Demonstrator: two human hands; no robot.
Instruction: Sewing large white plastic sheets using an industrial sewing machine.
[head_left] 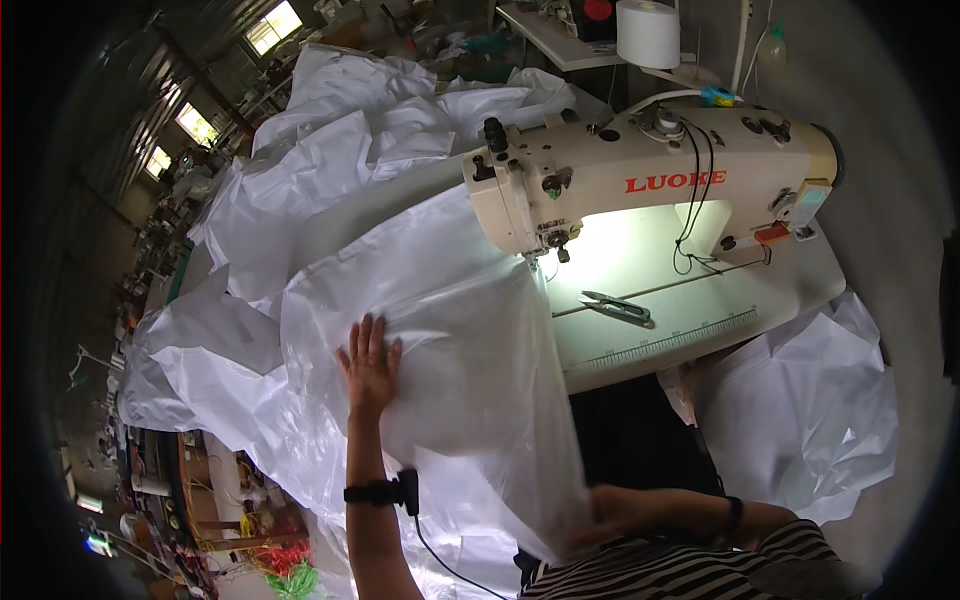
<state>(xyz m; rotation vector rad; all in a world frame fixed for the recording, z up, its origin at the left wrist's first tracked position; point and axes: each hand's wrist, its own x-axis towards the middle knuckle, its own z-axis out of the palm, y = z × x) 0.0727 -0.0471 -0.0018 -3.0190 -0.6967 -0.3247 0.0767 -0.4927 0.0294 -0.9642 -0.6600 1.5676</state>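
Nearest the body, the right hand gathers the near edge of the white translucent sheet; its fingers lie under the film, so their state cannot be told. Farther out, the left hand lies flat on the sheet, fingers spread. The sheet drapes from the lap across the sewing table to the needle of the sewing machine. It looks thin, light, limp and slippery; best held at the edges, palm pressing flat. Thread snips rest beyond.
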